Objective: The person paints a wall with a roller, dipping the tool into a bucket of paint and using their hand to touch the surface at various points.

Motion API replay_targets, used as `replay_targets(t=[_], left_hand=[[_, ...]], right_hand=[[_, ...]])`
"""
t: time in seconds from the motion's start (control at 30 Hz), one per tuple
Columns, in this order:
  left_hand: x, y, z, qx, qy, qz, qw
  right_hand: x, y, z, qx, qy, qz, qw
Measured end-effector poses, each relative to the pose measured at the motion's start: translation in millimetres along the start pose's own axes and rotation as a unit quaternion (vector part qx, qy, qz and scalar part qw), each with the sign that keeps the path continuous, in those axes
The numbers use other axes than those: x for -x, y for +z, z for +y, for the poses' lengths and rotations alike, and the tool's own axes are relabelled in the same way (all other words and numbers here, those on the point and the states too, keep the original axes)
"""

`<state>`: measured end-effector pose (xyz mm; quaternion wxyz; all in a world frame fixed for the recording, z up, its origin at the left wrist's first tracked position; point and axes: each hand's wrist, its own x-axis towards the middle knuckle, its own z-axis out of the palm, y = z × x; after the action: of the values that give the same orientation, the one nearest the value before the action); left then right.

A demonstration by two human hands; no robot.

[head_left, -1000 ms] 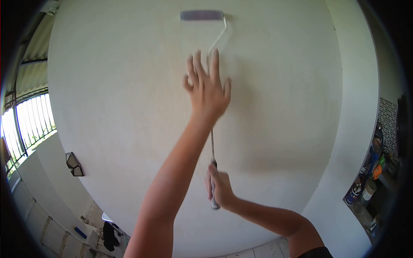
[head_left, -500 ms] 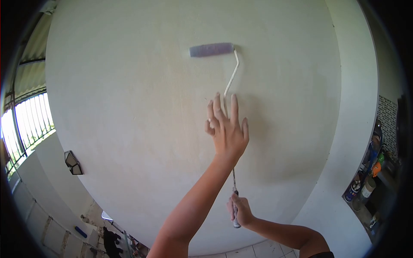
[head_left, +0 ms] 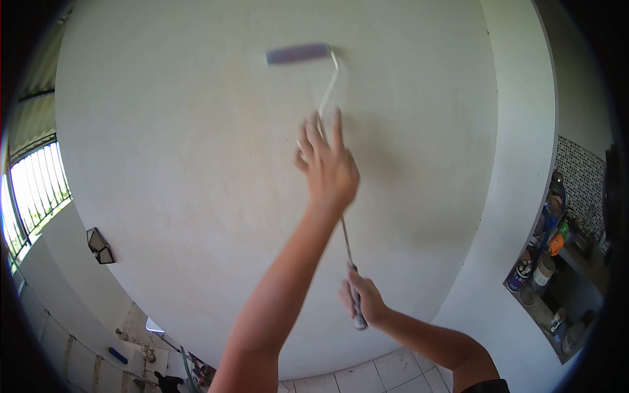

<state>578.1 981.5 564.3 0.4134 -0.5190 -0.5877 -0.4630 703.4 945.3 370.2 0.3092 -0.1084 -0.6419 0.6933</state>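
A paint roller [head_left: 298, 54] with a purple-grey sleeve lies against the pale wall [head_left: 216, 216], its white bent frame leading down to a long thin rod. My right hand [head_left: 364, 298] is wrapped round the grey handle [head_left: 358, 314] at the lower end. Higher up, my left hand [head_left: 327, 167] is laid over the rod with its fingers stretched and spread, back of the hand toward me. The palm hides part of the rod, so how firmly it presses cannot be seen.
On the right, a shelf niche [head_left: 534, 314] holds cans, jars and an orange-and-green item [head_left: 557, 243]. A wall lamp [head_left: 100, 246] juts out at left, near a barred window [head_left: 39, 187]. Below are floor tiles [head_left: 360, 380] and part of a black animal [head_left: 169, 382].
The roller and my left hand sit further up and left in view. My right hand has risen slightly with the handle. The whole view has shifted, and less of the black animal shows.
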Motion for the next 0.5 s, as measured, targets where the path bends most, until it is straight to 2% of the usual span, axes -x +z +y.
replay_targets(t=[0.1, 0.2, 0.3, 0.37, 0.43, 0.5], left_hand=[[62.2, -3.5, 24.5, 0.044, -0.026, -0.07, 0.996], [79.6, -16.9, 38.0, 0.059, -0.033, -0.091, 0.994], [96.1, -34.3, 50.8, 0.057, -0.034, -0.125, 0.99], [116.9, -39.6, 55.6, 0.051, -0.028, -0.152, 0.987], [133.7, -36.3, 61.1, 0.049, -0.022, -0.184, 0.981], [125.5, -21.6, 64.5, 0.055, -0.082, -0.202, 0.974]], right_hand=[[59.7, -18.1, 34.5, -0.028, 0.064, 0.003, 0.998], [93.3, -16.8, 28.2, -0.081, 0.119, -0.015, 0.989], [126.2, -20.1, 26.1, -0.16, 0.136, -0.087, 0.974], [160.7, -25.7, 33.1, -0.176, 0.189, -0.076, 0.963], [190.2, -25.6, 31.4, -0.143, 0.225, -0.021, 0.964], [212.3, -23.7, 35.4, -0.138, 0.24, 0.034, 0.96]])
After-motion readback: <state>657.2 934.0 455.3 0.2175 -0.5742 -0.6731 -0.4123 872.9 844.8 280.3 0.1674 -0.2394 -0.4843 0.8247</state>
